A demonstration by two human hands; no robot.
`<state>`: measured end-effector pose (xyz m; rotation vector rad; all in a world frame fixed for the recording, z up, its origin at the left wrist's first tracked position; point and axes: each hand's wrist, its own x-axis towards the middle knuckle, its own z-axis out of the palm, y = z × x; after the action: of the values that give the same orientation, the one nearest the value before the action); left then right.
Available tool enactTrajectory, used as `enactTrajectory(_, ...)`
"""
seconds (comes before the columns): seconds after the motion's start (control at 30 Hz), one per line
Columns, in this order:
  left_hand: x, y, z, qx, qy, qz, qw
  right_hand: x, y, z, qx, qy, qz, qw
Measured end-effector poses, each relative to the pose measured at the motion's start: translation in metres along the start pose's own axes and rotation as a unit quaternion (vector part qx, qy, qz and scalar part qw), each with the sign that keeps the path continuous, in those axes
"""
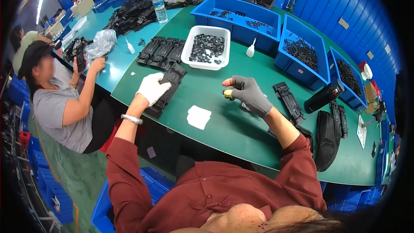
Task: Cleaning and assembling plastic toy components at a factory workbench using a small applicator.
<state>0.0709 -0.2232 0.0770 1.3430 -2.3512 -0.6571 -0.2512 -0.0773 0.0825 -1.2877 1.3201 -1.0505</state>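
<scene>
My left hand [154,89], in a white glove, grips a long black plastic housing [171,82] near the table's front edge. Its fingers lie over the top of the part. To the right, my right hand [250,95] is held above the green table in a grey glove, with bare fingertips and a yellow wrap on one digit. Its thumb and forefinger are bent and slightly apart, and I see nothing between them. A white tray [206,66] of small black pieces stands beyond the hands. Similar black housings [162,51] lie in a row left of it.
Blue bins [302,75] of black parts line the back and right. A white squeeze bottle [251,49], white paper [199,117], a black tumbler [324,97], a black case [327,140] and another housing [288,102] lie around. A co-worker [64,99] sits at left.
</scene>
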Motion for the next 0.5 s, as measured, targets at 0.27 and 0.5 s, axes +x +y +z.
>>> enactTrajectory(0.27, -0.155, 0.046, 0.032, -0.649, -0.007, -0.105, 0.754, -0.019, 0.007, 0.011, 0.072, -0.030, 0.005, 0.997)
enactTrajectory(0.5, -0.231, 0.071, 0.105, -0.841, 0.029, -0.049, 0.538, -0.036, 0.010, 0.031, 0.107, -0.081, 0.018, 0.991)
